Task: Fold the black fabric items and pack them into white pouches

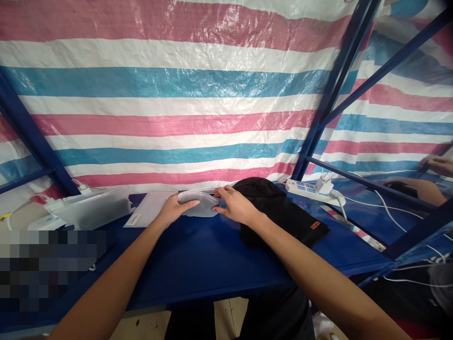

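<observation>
Between my two hands is a translucent, frosted plastic pouch (201, 208), bowed open at its upper edge above the blue table. My left hand (174, 208) grips its left end, thumb lying along the near side. On the other end, my right hand (233, 203) pinches the rim with thumb and fingers. Just left of the pouch lies a flat whitish plastic sleeve (146, 210) with a small label at its near corner. A black cloth garment (276, 212) with orange lettering rests folded beside my right forearm.
A white power strip (314, 191) with plugs and cables sits at the right rear of the blue table (198, 264). Another translucent plastic case (95, 208) stands at left. Blue metal posts (325, 94) frame the striped sheet (177, 123) behind. At far right, another person's hand (439, 165) shows.
</observation>
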Available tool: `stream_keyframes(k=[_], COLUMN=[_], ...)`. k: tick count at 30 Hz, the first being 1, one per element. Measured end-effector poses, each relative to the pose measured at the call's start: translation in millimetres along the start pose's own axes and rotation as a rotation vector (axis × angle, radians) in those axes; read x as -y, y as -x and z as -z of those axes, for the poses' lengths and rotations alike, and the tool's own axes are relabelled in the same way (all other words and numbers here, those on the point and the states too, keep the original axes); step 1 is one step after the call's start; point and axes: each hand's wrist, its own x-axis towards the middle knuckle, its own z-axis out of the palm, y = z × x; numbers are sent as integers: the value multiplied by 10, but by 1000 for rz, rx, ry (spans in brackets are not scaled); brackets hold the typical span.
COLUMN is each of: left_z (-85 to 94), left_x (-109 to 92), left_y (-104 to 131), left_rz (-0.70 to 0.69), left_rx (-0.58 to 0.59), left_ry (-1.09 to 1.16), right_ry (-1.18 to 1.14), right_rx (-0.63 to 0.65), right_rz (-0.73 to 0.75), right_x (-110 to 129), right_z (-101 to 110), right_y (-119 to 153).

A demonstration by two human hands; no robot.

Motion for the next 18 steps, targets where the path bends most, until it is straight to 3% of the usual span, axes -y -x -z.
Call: stream_keyframes(k=[6,11,14,18], left_z=[-36,-104,-154,-231], left_x=[118,92,55,43], left_y=[-22,-24,-2,38], left_rz=[-21,-152,-319,-479], left_rx=[-68,-186,-82,123], left_ry=[4,-29,-156,-313], right_ry=[47,120,82,-115], right_rx=[41,-205,-314,-265], right_rz=[-45,-17,69,260], right_x=[58,26,107,294], right_z=[-53,-49,-25,-66], right_y=[-7,-24,-29,-26])
